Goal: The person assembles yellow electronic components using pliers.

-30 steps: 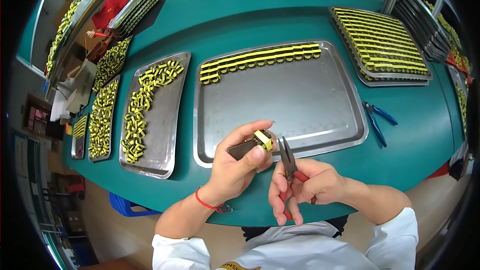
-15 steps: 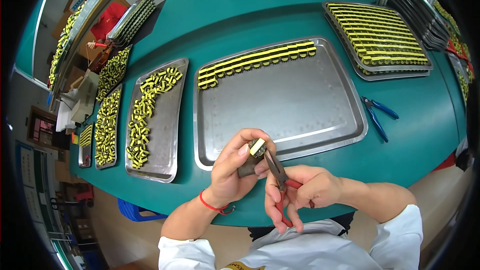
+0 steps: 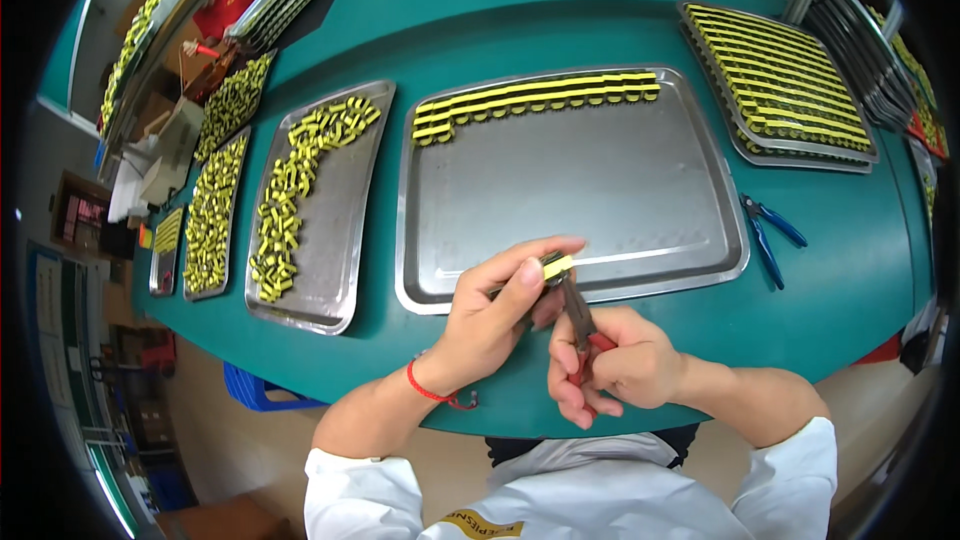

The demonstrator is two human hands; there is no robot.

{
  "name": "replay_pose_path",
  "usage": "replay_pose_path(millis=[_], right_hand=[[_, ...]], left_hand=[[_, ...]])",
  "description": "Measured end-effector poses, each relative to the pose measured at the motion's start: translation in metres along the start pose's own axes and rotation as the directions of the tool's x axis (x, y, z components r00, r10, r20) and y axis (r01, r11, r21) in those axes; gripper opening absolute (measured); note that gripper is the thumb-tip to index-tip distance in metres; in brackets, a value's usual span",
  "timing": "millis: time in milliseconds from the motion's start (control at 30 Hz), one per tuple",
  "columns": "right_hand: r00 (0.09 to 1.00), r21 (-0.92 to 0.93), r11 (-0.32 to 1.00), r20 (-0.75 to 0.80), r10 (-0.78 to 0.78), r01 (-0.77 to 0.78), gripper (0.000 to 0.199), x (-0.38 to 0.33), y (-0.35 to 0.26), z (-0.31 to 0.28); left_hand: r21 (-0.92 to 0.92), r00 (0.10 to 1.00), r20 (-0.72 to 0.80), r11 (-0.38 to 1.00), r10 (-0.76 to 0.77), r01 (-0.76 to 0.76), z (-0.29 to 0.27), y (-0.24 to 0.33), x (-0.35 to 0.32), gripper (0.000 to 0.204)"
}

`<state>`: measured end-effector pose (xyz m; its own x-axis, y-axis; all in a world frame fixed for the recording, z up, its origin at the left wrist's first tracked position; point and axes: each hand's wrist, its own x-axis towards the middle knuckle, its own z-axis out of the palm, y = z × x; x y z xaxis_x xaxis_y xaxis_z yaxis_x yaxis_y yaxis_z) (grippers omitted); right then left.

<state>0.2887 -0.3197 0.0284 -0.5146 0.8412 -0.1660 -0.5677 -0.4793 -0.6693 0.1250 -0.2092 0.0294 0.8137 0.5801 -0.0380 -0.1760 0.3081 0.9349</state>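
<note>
Between the thumb and fingers of my left hand (image 3: 488,312) sits a small black component with a yellow band (image 3: 558,267), its underside partly hidden by the fingers. My right hand (image 3: 640,358) is wrapped round red-handled pliers (image 3: 578,312), whose dark jaws reach up to the component's near side. Whether the jaws grip it I cannot tell. Both hands are over the near edge of a large metal tray (image 3: 590,180). Along that tray's far side stand rows of similar yellow-and-black components (image 3: 540,92).
Left of the large tray, a narrower metal tray (image 3: 335,210) holds loose components, with more filled trays beyond. Blue-handled cutters (image 3: 768,240) lie on the green table (image 3: 480,35) to the right. Stacked trays full of neat rows (image 3: 775,80) stand at the back right.
Both hands have moved slightly forward and right, toward the tray. The component has turned, so its yellow band lies closer to level. The pliers stay against it; the whole view has shifted a little.
</note>
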Motion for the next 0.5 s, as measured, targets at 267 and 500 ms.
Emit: replay_pose_path(millis=[267, 500], right_hand=[[0.986, -0.074, 0.997, -0.167, 0.007, -0.02, 0.032, 0.005, 0.002, 0.006], [0.985, -0.124, 0.992, -0.167, -0.031, 0.01, 0.029, 0.009, 0.006, 0.005]], left_hand=[[0.712, 0.724, 0.224, 0.398, 0.652, -0.579, -0.012, -0.003, 0.009, 0.045], [0.734, 0.686, 0.252, 0.327, 0.683, -0.595, -0.018, -0.012, 0.014, 0.051]])
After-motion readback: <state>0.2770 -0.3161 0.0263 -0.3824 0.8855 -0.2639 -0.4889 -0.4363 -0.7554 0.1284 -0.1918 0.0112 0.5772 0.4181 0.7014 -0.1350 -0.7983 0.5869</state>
